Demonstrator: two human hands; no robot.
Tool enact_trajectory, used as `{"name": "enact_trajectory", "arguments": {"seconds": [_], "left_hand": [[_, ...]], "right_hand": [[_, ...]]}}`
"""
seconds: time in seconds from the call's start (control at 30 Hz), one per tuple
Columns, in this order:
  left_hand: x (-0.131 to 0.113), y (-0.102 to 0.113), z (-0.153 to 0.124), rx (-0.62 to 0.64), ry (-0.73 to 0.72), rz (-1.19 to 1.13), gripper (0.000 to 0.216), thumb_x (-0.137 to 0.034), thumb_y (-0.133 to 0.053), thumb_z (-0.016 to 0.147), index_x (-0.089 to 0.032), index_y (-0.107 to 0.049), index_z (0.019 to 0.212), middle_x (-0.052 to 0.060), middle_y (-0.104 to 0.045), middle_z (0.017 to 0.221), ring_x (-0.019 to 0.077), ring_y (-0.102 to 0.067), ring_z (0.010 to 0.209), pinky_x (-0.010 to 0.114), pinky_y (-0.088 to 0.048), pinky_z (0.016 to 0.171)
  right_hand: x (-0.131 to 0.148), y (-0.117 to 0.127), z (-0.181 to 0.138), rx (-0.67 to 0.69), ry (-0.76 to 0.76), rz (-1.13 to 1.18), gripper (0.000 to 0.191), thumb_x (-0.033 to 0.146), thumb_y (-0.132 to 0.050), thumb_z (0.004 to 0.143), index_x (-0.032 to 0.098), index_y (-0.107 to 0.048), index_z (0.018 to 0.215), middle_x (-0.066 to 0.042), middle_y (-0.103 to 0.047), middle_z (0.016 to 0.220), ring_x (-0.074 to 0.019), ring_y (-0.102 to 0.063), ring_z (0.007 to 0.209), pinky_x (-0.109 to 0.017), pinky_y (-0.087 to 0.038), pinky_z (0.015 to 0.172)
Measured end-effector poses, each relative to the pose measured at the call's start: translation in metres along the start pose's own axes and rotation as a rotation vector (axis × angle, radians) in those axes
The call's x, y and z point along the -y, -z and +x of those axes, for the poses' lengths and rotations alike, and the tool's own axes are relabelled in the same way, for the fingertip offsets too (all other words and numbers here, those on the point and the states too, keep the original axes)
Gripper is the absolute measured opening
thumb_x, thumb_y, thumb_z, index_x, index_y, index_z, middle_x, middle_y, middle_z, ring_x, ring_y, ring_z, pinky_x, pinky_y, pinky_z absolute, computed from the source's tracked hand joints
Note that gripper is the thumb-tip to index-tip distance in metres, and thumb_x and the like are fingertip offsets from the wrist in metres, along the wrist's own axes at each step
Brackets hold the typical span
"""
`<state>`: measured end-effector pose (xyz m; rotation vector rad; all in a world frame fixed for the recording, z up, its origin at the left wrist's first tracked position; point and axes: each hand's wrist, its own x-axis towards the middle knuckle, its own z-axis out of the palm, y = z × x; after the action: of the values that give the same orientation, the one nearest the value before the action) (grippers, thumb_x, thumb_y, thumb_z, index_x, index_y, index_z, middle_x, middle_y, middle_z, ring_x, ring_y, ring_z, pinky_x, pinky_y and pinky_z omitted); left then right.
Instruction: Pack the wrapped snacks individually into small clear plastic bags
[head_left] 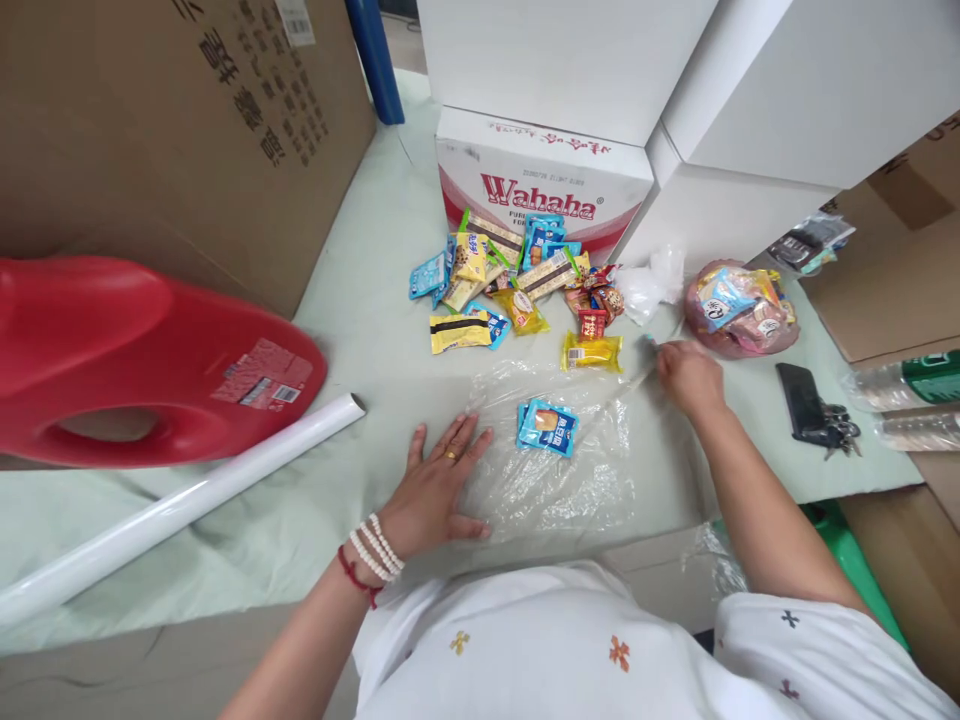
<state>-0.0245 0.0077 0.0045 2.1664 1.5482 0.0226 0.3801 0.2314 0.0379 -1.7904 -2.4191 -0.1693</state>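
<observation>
A: Head view: grip noted?
B: Left hand (444,482) spread wide, laid at the edge of the clear plastic (517,503). Right hand (691,378) curled narrow; whether anything is held cannot be told.
A: Blue packets (551,428)?
B: Found on the plastic, near the snack pile (550,274).

A clear bag (525,500) was touched by the left hand (435,490); blue packets (549,428) were laid on or in it, snacks (550,275) heaped beyond.
</observation>
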Motion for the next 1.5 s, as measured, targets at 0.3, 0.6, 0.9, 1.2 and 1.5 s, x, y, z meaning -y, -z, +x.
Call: {"name": "enact_trajectory", "arguments": {"seconds": [0.3,0.6,0.9,1.2,1.5], "left_hand": [[0.000,-0.001,0.001,-0.019,0.006,-0.020,0.128,-0.071,-0.079,0.067,-0.019,-0.017,0.166,0.025,-0.012,0.172,0.0433,-0.016,0.159,0.073,0.003,0.121],[0.001,-0.004,-0.001,-0.048,-0.006,-0.034,0.123,-0.068,-0.080,0.068,-0.019,-0.022,0.165,0.025,-0.015,0.172,0.0428,-0.016,0.159,0.070,0.005,0.122],[0.000,-0.006,-0.001,-0.064,0.002,-0.042,0.121,-0.068,-0.077,0.072,-0.018,-0.019,0.165,0.024,-0.018,0.171,0.0419,-0.019,0.158,0.069,0.003,0.123],[0.003,0.005,-0.017,-0.068,-0.024,-0.098,0.088,-0.065,-0.065,0.087,-0.033,-0.032,0.162,0.016,-0.015,0.174,0.0414,-0.022,0.157,0.074,-0.003,0.121],[0.024,0.003,-0.030,-0.070,-0.191,-0.090,0.081,-0.072,-0.072,0.077,-0.036,-0.056,0.147,0.014,-0.034,0.168,0.0452,-0.025,0.155,0.077,0.004,0.118]], "right_hand": [[0.112,0.044,-0.049,-0.065,0.329,0.315,0.034,0.034,-0.042,0.103,0.025,-0.074,0.114,-0.014,-0.073,0.115,-0.0301,-0.065,0.099,-0.047,-0.052,0.089],[0.173,0.015,-0.075,0.166,0.512,0.394,0.042,0.051,-0.055,0.101,0.024,-0.066,0.130,-0.013,-0.065,0.134,-0.0308,-0.060,0.113,-0.043,-0.051,0.089],[0.187,0.000,-0.067,0.215,0.487,0.303,0.046,0.047,-0.057,0.100,0.022,-0.063,0.138,-0.016,-0.067,0.129,-0.0356,-0.055,0.109,-0.050,-0.047,0.090],[0.133,0.040,-0.098,0.085,0.506,0.665,0.046,0.041,-0.058,0.100,0.032,-0.051,0.144,-0.013,-0.065,0.128,-0.0313,-0.061,0.111,-0.052,-0.051,0.096],[0.092,0.012,-0.182,0.162,0.502,0.675,0.019,0.021,-0.058,0.099,0.027,-0.069,0.114,-0.012,-0.067,0.126,-0.0274,-0.063,0.113,-0.048,-0.056,0.093]]}}
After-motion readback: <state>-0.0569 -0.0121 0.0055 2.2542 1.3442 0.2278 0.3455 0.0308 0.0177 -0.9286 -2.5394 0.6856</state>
